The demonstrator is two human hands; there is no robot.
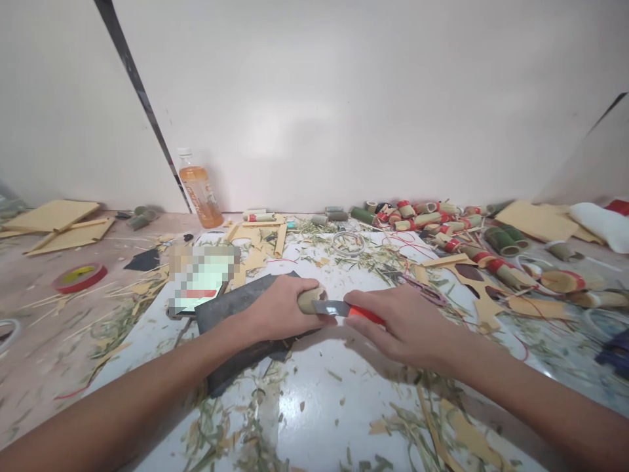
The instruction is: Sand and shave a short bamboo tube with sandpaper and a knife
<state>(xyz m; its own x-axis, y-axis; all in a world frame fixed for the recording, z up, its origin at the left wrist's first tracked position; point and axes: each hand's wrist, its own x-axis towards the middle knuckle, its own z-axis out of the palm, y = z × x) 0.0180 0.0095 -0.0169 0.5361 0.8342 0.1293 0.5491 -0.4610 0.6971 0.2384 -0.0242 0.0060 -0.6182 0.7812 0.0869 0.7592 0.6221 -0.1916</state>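
Head view: left hand (pixel 282 308) grips bamboo piece (pixel 310 300), right hand (pixel 400 321) knife (pixel 346 309).

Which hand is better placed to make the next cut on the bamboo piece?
Right, probably: the right hand grips the orange-handled knife, blade against the bamboo piece, while the left hand is wrapped around that piece.

A bottle (pixel 199 190) stood by the wall (pixel 344 98), a tape roll (pixel 79 277) lay left, bamboo tubes (pixel 442 219) were heaped right.
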